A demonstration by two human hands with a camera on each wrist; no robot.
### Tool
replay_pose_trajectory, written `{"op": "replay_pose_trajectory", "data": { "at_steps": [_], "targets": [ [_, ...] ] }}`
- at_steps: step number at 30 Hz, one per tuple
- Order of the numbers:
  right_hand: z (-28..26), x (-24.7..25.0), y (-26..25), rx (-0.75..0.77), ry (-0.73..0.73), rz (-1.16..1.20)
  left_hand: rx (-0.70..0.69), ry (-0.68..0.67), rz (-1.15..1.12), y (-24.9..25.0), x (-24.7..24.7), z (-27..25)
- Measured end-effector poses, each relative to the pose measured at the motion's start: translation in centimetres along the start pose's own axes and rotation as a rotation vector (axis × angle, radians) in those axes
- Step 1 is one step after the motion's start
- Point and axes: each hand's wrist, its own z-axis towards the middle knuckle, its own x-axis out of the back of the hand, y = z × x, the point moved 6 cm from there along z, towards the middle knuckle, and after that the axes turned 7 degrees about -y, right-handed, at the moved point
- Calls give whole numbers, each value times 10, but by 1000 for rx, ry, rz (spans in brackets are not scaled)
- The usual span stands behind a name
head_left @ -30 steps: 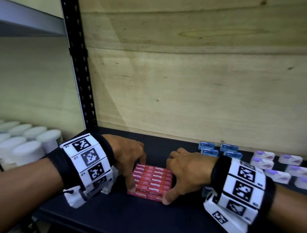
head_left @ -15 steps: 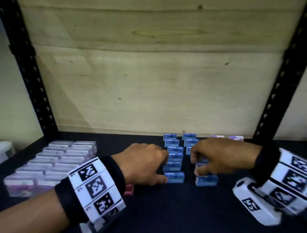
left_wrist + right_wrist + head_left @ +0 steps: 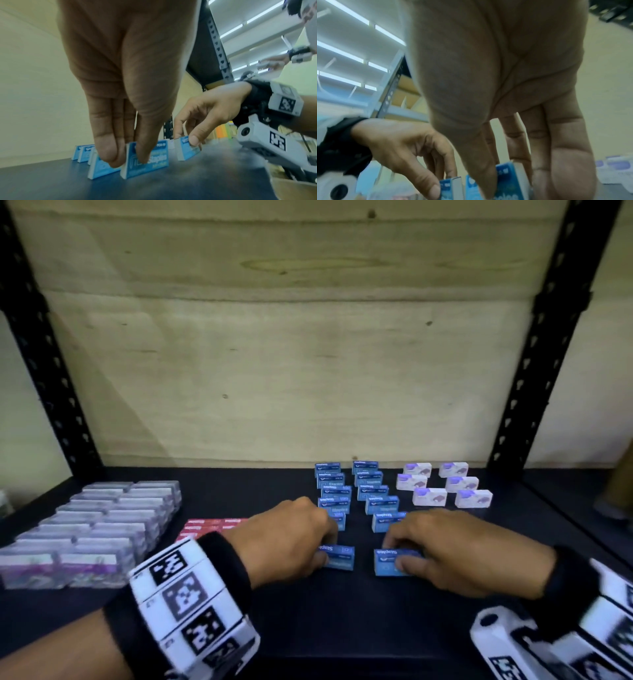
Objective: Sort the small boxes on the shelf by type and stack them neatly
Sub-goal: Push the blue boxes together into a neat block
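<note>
Two rows of small blue staple boxes (image 3: 352,494) stand upright on the dark shelf (image 3: 342,621), running back to the plywood wall. My left hand (image 3: 320,554) pinches the front blue box of the left row (image 3: 340,558) between thumb and fingers; the left wrist view shows that box (image 3: 154,161) standing on the shelf. My right hand (image 3: 399,558) pinches the front blue box of the right row (image 3: 385,565), whose top edge (image 3: 506,175) sits between thumb and fingers in the right wrist view. Red staple boxes (image 3: 212,525) lie left of my left wrist.
White boxes with purple print (image 3: 445,486) stand in two rows at the back right. A block of clear, purple-marked boxes (image 3: 96,522) fills the left of the shelf. Black perforated uprights (image 3: 534,364) frame both sides, with plywood (image 3: 291,354) behind.
My view swung right from the red stack, which both hands released. Both hands came over to the blue rows and drew forward, each now pinching a front blue box.
</note>
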Motion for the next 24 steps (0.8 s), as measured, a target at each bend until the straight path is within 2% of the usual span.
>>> {"op": "replay_pose_trajectory", "data": {
  "at_steps": [6, 13, 16, 19, 24],
  "targets": [
    [-26, -30, -15, 42, 120, 126, -29, 171, -152, 12, -26, -27],
    [-31, -49, 3, 111, 298, 455, -45, 347, -419, 8, -48, -36],
    [-33, -53, 10, 137, 324, 640, -83, 408, -522, 9, -56, -36],
    [-34, -59, 17, 129, 343, 713, -97, 487, -616, 6, -63, -39],
    [-34, -62, 20, 152, 387, 792, -96, 496, -821, -1, -68, -39]
  ]
}}
